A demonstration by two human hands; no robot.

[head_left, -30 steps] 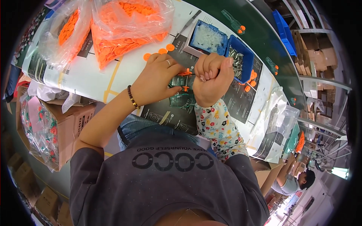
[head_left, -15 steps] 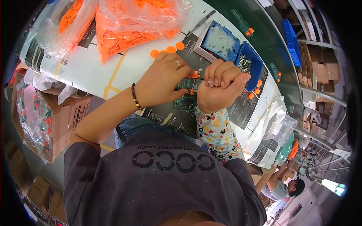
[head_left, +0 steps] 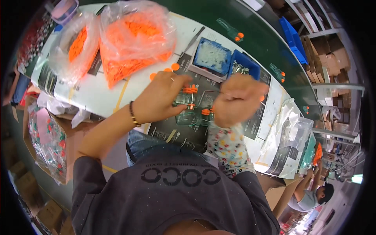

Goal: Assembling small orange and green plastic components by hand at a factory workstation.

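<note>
My left hand (head_left: 159, 96) curls its fingers and thumb around a clear green plastic body with orange wheels (head_left: 190, 89), and steadies it on the dark printed sheet. To the right is my right hand (head_left: 239, 100), closed and smeared by motion. A thin dark rod-like tool (head_left: 211, 91) sticks out of its left side, the rod's end apart from the wheels; any handle is hidden in the fist. Below that hand, another orange wheel (head_left: 206, 112) shows beside clear green plastic. Loose orange discs (head_left: 175, 66) lie beyond my left hand.
Bags of orange discs (head_left: 135, 43) stand at the back left. A blue tray of whitish material (head_left: 212, 56) adjoins a blue bin of small metal parts (head_left: 244, 66). Several wheeled clear bodies (head_left: 231, 29) lie on the green surface. A carton (head_left: 74, 145) stands left; a co-worker (head_left: 311, 196) is at right.
My right hand has moved right, drawing the thin rod away from the wheels. The left hand still holds the plastic body. The whole view has shifted slightly.
</note>
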